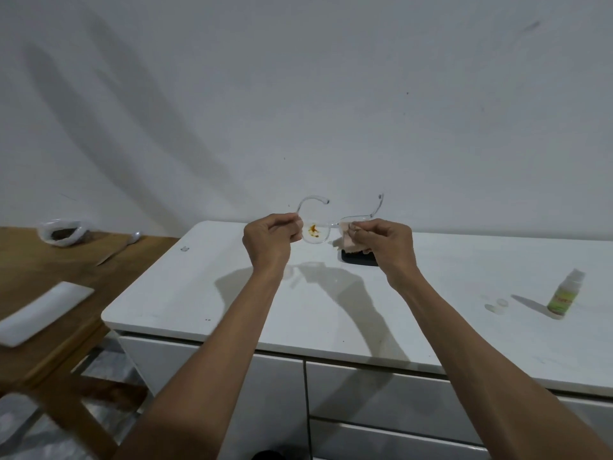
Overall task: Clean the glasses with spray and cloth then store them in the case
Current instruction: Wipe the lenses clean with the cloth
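Note:
I hold clear-framed glasses (315, 231) up above the white cabinet top (331, 310), temples pointing away from me. The left lens carries an orange-brown stain. My left hand (270, 237) pinches the frame's left end. My right hand (381, 242) presses a pinkish cloth (348, 242) around the right lens, which the cloth hides. A black glasses case (360, 258) lies on the cabinet just below and behind my right hand, partly covered. The small spray bottle (564, 295) with a green label stands at the far right.
A wooden table (49, 270) stands to the left with a white rectangular dish (39, 312), a plastic bag of dark stuff (61, 232) and a spoon-like utensil (121, 245). A clear cap (497, 305) lies near the bottle. Drawers front the cabinet below.

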